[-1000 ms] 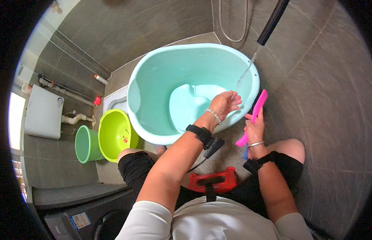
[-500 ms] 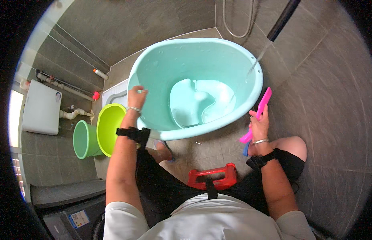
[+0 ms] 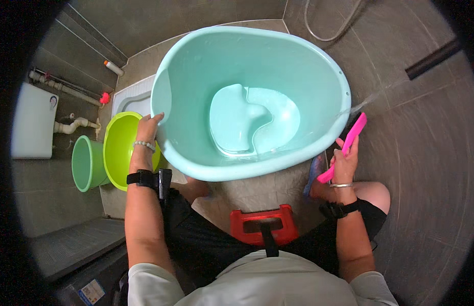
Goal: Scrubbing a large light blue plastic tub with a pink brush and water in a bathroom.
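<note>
A big mint-green plastic bathtub [image 3: 188,66] with a moulded seat in its bottom stands in front of me. My left hand [image 3: 149,127] is closed on its left rim, the fingertips at the edge. In my right hand [image 3: 345,162] is a pink brush [image 3: 355,130] with dark bristles, gripped by its handle. Its head is beside the tub's near right rim; whether the bristles touch the wall is unclear. From a black spout [image 3: 433,58] at the right, a thin stream of water reaches the tub's right end.
A lime-green basin [image 3: 114,176] and a green bucket [image 3: 82,171] stand left of the tub, near a white squat toilet [image 3: 123,97]. Between my legs is a red plastic stool [image 3: 238,224]. A grey hose [image 3: 318,36] hangs on the tiled wall behind.
My left hand has come down onto the tub's left rim and taken hold. The tub looks larger in view. My right hand keeps the brush by the right rim. The view has shifted.
</note>
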`<action>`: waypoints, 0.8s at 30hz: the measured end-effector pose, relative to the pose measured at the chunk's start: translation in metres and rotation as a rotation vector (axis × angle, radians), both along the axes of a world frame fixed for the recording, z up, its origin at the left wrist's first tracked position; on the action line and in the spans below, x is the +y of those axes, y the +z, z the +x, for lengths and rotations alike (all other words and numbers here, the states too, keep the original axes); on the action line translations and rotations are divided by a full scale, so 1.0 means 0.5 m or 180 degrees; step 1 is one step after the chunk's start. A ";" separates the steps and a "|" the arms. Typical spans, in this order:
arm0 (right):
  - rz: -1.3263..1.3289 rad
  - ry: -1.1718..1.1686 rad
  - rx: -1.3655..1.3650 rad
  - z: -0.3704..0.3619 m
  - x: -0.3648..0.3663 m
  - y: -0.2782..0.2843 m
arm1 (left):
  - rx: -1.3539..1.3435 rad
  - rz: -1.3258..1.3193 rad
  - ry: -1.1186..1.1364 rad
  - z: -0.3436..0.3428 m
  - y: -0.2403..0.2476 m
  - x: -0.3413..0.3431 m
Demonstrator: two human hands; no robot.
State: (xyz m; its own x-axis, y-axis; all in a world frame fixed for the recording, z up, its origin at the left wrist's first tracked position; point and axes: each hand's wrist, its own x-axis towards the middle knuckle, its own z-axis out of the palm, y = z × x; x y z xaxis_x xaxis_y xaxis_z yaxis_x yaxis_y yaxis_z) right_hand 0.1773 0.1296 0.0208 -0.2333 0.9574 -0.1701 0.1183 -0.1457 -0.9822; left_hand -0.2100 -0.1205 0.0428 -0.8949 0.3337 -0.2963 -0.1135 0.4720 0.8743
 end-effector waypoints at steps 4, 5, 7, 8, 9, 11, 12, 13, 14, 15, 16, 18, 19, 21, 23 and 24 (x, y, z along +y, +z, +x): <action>0.0178 0.0196 -0.0020 -0.027 -0.010 0.002 | -0.0195 -0.0008 0.0074 0.003 0.004 0.004; 0.0251 0.0273 -0.0042 -0.035 -0.012 0.001 | -0.0219 -0.0019 0.0080 -0.004 -0.005 -0.001; 0.0247 0.0309 -0.0082 -0.046 -0.013 -0.007 | -0.0307 0.0016 0.0074 -0.026 -0.023 -0.016; 0.0257 0.0340 -0.0098 -0.049 -0.012 -0.012 | -0.0328 0.0008 0.0086 -0.032 -0.030 -0.021; 0.0249 0.0353 -0.0116 -0.050 -0.009 -0.018 | -0.0459 0.0125 0.0140 -0.039 -0.035 -0.026; 0.0162 0.0257 0.0010 -0.050 -0.001 -0.030 | -0.0613 0.0243 0.0195 -0.034 -0.033 -0.021; 0.0159 0.0263 -0.0007 -0.049 -0.001 -0.029 | -0.0568 0.0136 0.0164 -0.029 -0.030 -0.017; 0.0114 0.0242 -0.0016 -0.049 -0.004 -0.023 | -0.0513 0.0026 0.0138 -0.020 -0.022 -0.013; 0.0067 0.0220 -0.0024 -0.049 -0.006 -0.021 | -0.0520 0.0019 0.0149 -0.013 -0.020 -0.011; 0.0058 0.0229 -0.0029 -0.049 -0.006 -0.022 | -0.0558 0.0069 0.0203 -0.007 -0.018 -0.010; 0.0087 0.0221 -0.0057 -0.049 -0.005 -0.023 | -0.0596 0.0123 0.0243 -0.003 -0.015 -0.006; 0.0106 0.0205 -0.0086 -0.047 0.000 -0.027 | -0.0488 0.0271 0.0151 0.002 -0.011 0.001; 0.0170 0.0173 -0.0255 -0.045 0.004 -0.033 | -0.0373 0.0421 0.0056 0.006 -0.007 0.004; 0.0229 0.0116 -0.0451 -0.034 0.013 -0.049 | -0.0323 0.0566 -0.0047 0.029 0.030 0.029; 0.0015 0.0096 -0.0382 -0.028 0.019 -0.060 | -0.0089 0.0766 -0.0209 0.044 0.064 0.041; 0.0009 0.0099 -0.0384 -0.025 0.017 -0.061 | -0.0090 0.0760 -0.0206 0.049 0.069 0.044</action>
State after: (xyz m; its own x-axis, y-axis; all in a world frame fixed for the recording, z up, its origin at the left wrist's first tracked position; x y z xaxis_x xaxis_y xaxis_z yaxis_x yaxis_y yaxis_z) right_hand 0.1649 0.1382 -0.0097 -0.2410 0.9505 -0.1962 0.2400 -0.1375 -0.9610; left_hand -0.1854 -0.0985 0.0774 -0.8618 0.4536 -0.2269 -0.1159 0.2595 0.9588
